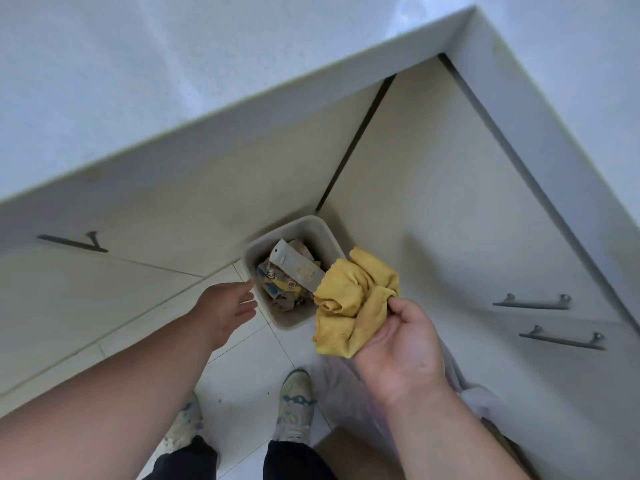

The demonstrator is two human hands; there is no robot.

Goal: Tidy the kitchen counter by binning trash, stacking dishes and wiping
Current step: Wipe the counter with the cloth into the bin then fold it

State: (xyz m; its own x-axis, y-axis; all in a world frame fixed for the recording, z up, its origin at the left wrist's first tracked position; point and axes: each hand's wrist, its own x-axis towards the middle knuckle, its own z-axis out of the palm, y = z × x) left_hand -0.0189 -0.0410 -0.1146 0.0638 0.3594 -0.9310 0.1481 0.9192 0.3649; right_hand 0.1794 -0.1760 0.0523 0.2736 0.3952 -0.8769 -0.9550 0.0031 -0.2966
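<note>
I look straight down at a small white trash bin (pixel 327 237) standing on the floor in the corner under the counter. Inside it lie crumpled wrappers and a flat white packet (pixel 296 268). My right hand (pixel 401 344) holds a bunched yellow cloth (pixel 353 299) just above the bin's right side, fingers curled round its lower edge. My left hand (pixel 228 306) reaches down beside the bin's left rim with fingers relaxed and nothing in it.
The white counter (pixel 207 81) runs in an L above cream cabinet doors with bar handles (pixel 533 303). Pale floor tiles (pixel 242 372) lie below, with my two shoes (pixel 294 403) near the bin. A translucent plastic bag (pixel 471 393) hangs at the lower right.
</note>
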